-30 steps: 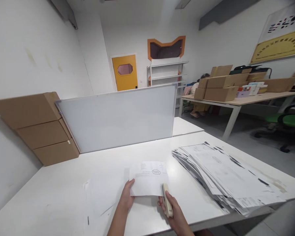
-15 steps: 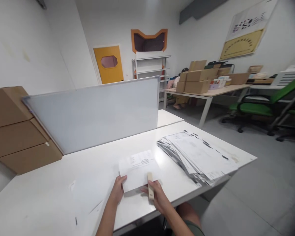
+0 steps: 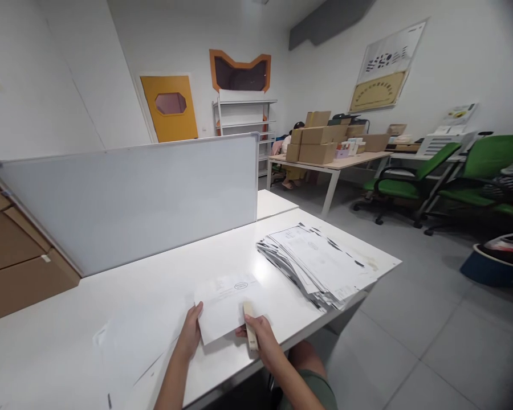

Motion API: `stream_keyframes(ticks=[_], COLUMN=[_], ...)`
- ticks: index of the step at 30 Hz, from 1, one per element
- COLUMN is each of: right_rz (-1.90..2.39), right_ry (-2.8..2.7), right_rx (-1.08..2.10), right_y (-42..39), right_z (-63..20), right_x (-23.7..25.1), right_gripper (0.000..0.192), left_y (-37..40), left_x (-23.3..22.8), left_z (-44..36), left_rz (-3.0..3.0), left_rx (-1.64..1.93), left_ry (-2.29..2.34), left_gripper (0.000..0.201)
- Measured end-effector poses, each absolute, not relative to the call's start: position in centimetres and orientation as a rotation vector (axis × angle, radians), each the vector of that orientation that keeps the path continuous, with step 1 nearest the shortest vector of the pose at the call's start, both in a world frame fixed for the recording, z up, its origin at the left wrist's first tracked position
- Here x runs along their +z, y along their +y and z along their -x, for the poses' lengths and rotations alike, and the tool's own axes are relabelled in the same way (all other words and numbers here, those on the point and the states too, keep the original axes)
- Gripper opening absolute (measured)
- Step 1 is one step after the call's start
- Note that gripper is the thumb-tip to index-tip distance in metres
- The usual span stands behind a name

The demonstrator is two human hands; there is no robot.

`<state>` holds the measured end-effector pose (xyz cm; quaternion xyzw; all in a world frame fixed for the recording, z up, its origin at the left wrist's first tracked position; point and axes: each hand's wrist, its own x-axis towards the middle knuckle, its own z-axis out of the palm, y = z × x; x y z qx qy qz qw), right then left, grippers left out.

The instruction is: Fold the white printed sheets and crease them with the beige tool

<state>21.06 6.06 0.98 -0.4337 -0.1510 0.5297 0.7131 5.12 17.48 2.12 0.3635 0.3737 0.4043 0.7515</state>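
A folded white sheet of paper (image 3: pixel 222 304) with a round printed stamp lies on the white table (image 3: pixel 89 319) near its front edge. My left hand (image 3: pixel 190 337) presses on the sheet's lower left corner with flat fingers. My right hand (image 3: pixel 260 340) grips a small cream-coloured bar-shaped tool (image 3: pixel 250 333), its tip resting on the sheet's lower right edge. A fanned stack of printed papers (image 3: pixel 318 262) sits on the table to the right of the sheet.
A whiteboard (image 3: pixel 128 196) stands upright across the table's back. Cardboard boxes (image 3: pixel 8 256) lean on the left wall. Beyond are a table with boxes (image 3: pixel 320 145), a seated person (image 3: pixel 288 154), green chairs (image 3: pixel 410 176), a yellow door (image 3: pixel 169 108) and a shelf (image 3: pixel 243 117).
The view has swung to the right, bringing green chairs and more floor into sight. Both hands stay on the folded sheet; the tool remains at its right edge.
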Motion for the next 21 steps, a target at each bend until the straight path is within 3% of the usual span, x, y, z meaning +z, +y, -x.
stream_keyframes(ticks=[5, 11, 21], right_rz=[0.996, 0.986, 1.054], right_ry=[-0.432, -0.595, -0.756], right_rx=[1.146, 1.348, 1.304], right_y=[4.9, 4.5, 4.8], right_z=[-21.2, -21.5, -21.8], right_x=[1.4, 2.5, 1.0], right_gripper=[0.048, 0.053, 0.054], left_y=[17.5, 17.6, 16.8], left_x=[2.1, 1.4, 1.6], left_z=[-5.4, -5.4, -5.4], left_rz=[-0.836, -1.045, -1.128], left_rx=[0.882, 0.784, 0.785], left_ry=[0.842, 0.836, 0.814], left_gripper=[0.032, 0.040, 0.047])
